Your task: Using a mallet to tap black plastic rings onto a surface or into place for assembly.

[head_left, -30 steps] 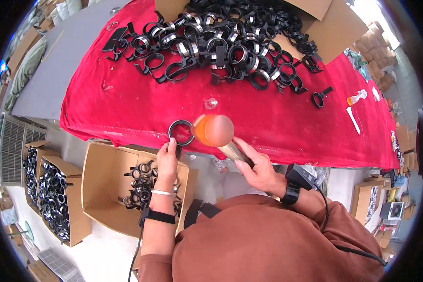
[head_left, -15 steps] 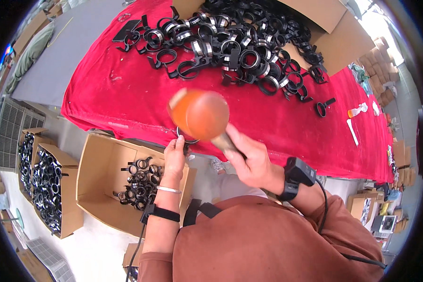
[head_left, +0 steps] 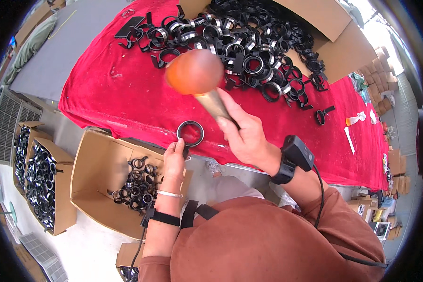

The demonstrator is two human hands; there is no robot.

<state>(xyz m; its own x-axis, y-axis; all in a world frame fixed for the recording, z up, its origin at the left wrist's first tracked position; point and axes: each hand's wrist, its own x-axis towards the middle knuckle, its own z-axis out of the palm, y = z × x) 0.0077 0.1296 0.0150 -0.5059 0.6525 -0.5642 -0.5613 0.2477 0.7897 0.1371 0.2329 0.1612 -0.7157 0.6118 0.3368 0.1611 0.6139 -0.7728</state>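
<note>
My right hand [head_left: 244, 134] is wrapped round the handle of a mallet [head_left: 196, 73] with a rounded orange head, blurred by motion. The mallet is raised over the red cloth. Near the table's front edge, my left hand [head_left: 175, 157] grips a black ring with a handle [head_left: 191, 133] by its handle, which the fingers mostly hide. The ring lies at the edge of the red cloth, with cloth showing through it. Head and ring are apart. A large heap of similar black and silver rings [head_left: 254, 65] covers the far side of the table.
An open cardboard box [head_left: 96, 188] holding several rings stands below the table's left front. Further left are fuller ring boxes [head_left: 63, 197]. A tipped cardboard box [head_left: 348, 51] rests behind the heap. One loose ring [head_left: 320, 116] and a white strip [head_left: 350, 141] lie on the right.
The mallet has moved up and away from the ring, which now shows fully. My left hand keeps its grip at the table edge.
</note>
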